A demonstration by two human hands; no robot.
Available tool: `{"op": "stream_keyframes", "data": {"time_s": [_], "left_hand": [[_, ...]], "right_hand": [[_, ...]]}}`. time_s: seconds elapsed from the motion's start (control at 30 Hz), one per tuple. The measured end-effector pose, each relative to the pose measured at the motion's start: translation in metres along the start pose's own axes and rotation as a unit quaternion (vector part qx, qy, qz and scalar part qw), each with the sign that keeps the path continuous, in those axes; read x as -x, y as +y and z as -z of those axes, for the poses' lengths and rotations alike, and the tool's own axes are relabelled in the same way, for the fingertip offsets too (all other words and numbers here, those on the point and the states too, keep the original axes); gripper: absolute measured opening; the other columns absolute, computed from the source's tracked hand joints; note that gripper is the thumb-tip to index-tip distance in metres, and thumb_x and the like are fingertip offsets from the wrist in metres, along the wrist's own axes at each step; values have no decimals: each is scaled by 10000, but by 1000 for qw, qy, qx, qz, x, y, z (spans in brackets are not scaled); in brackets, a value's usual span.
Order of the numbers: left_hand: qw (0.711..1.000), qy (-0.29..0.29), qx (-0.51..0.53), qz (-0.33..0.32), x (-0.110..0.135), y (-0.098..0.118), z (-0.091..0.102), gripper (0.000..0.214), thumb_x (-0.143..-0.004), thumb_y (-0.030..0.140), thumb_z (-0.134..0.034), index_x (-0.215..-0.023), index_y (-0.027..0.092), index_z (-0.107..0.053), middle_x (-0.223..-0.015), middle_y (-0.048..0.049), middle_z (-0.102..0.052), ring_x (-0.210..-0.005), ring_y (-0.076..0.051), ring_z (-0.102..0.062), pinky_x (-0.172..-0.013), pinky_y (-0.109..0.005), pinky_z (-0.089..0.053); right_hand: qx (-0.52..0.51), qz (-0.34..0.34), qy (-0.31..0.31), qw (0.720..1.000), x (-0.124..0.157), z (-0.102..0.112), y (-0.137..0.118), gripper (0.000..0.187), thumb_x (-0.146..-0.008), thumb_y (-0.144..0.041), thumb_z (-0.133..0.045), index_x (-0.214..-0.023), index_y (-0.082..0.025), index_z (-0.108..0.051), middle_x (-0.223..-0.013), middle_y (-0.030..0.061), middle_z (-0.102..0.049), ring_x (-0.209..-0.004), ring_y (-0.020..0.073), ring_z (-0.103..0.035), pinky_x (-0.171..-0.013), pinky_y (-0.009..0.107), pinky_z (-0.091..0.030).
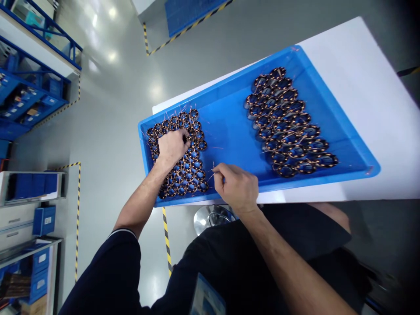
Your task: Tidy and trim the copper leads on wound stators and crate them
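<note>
A long blue tray [226, 118] holds two groups of small black ring coils wound with copper wire. Over the left group of coils [188, 175] my left hand [173, 146] is closed, thumb and forefinger pinched on a dark ring coil [185, 139] that is mostly hidden by the fingers. Near the tray's front edge, just right of that group, my right hand [238, 186] is curled in a pinch. A thin copper wire [211, 171] sticks out from its fingertips. Larger-looking coils [288, 124] stand in slanting rows toward the tray's right end.
Under the tray is a white table [357, 70], its front edge close to my body. A round metal stool base [210, 218] shows below. Blue shelving [33, 87] and a rack with blue bins [42, 221] stand at the left. Yellow-black tape [78, 210] marks the floor.
</note>
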State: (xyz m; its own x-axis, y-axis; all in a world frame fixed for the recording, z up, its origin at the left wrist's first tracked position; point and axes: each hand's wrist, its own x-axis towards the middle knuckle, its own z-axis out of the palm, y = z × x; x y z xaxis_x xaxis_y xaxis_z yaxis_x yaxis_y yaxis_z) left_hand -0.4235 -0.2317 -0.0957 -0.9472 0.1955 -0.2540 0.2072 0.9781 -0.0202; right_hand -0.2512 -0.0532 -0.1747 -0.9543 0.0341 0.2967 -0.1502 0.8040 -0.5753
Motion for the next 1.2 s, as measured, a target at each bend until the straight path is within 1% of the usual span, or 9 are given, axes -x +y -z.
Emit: {"op": "stream_keyframes", "data": {"time_s": [0.17, 0.33, 0.57, 0.73, 0.8, 0.87, 0.97, 1.07, 1.2], "left_hand": [[1000, 3, 11, 2, 5, -3, -3, 354, -1118, 457, -732, -1420, 305, -837, -1105, -87, -886, -1044, -323, -819, -905, -468, -644], [1000, 4, 24, -1, 10, -5, -6, 342, -1137, 455, -710, -1429, 319, -825, -1096, -77, -885, -1030, -315, -835, -898, -447, -653], [999, 4, 34, -16, 10, -9, -10, 353, -1142, 460, -704, -1451, 326, -807, -1175, -74, -892, -1080, -314, -841, -940, -446, -659], [998, 0, 51, -29, 8, -15, -5, 384, -1106, 519, -755, -1425, 315, -820, -1072, -52, -887, -1012, -281, -824, -937, -431, -653], [998, 15, 59, -23, 3, -18, 3, 388, -1101, 547, -755, -1405, 315, -825, -1056, -40, -880, -1004, -270, -814, -962, -439, -648], [997, 39, 61, -14, -7, -19, 11, 367, -1132, 510, -703, -1414, 303, -814, -1107, -48, -877, -1049, -270, -804, -1010, -454, -638], [996, 64, 54, -11, -29, -18, 19, 350, -1132, 417, -688, -1431, 277, -804, -1319, -85, -851, -1188, -296, -775, -1079, -468, -619], [997, 63, 40, -17, -51, -14, 20, 389, -1063, 353, -784, -1438, 254, -809, -1485, -123, -786, -1311, -348, -739, -1125, -492, -610], [999, 40, 19, -8, -64, -9, 18, 350, -1033, 307, -818, -1367, 205, -844, -1378, -176, -815, -1264, -377, -754, -1114, -530, -621]], "right_hand": [[5, 14, 7, 1000, 1, 0, 2, 140, -1122, -237, -737, -1009, -155, -750, -856, -15, -719, -746, 128, -663, -676, 245, -521], [11, 20, 6, 1000, 2, -1, 3, 168, -1131, -269, -756, -1009, -154, -744, -874, -17, -726, -762, 125, -687, -698, 250, -581], [22, -2, -30, 999, 3, -3, 5, 218, -1141, -343, -766, -1040, -151, -747, -920, -2, -738, -787, 128, -703, -740, 272, -630], [31, -24, -60, 997, 2, -2, 3, 241, -1144, -381, -763, -1070, -153, -747, -954, 7, -741, -819, 137, -711, -780, 295, -650], [33, -31, -71, 996, 2, -2, 3, 242, -1144, -387, -764, -1082, -153, -749, -970, 12, -746, -835, 140, -718, -792, 301, -657], [34, -38, -81, 995, 1, -2, 3, 239, -1144, -387, -766, -1097, -153, -753, -997, 19, -756, -861, 146, -730, -810, 311, -667], [35, -49, -91, 994, 0, -2, 3, 244, -1143, -394, -768, -1115, -152, -756, -1027, 28, -765, -890, 154, -743, -833, 324, -679], [37, -57, -96, 993, -1, -2, 3, 262, -1144, -413, -766, -1138, -151, -756, -1032, 31, -760, -894, 157, -742, -834, 329, -681], [39, -64, -110, 991, -2, -3, 1, 279, -1142, -427, -767, -1183, -151, -757, -1075, 42, -767, -930, 168, -753, -858, 345, -690]]}}
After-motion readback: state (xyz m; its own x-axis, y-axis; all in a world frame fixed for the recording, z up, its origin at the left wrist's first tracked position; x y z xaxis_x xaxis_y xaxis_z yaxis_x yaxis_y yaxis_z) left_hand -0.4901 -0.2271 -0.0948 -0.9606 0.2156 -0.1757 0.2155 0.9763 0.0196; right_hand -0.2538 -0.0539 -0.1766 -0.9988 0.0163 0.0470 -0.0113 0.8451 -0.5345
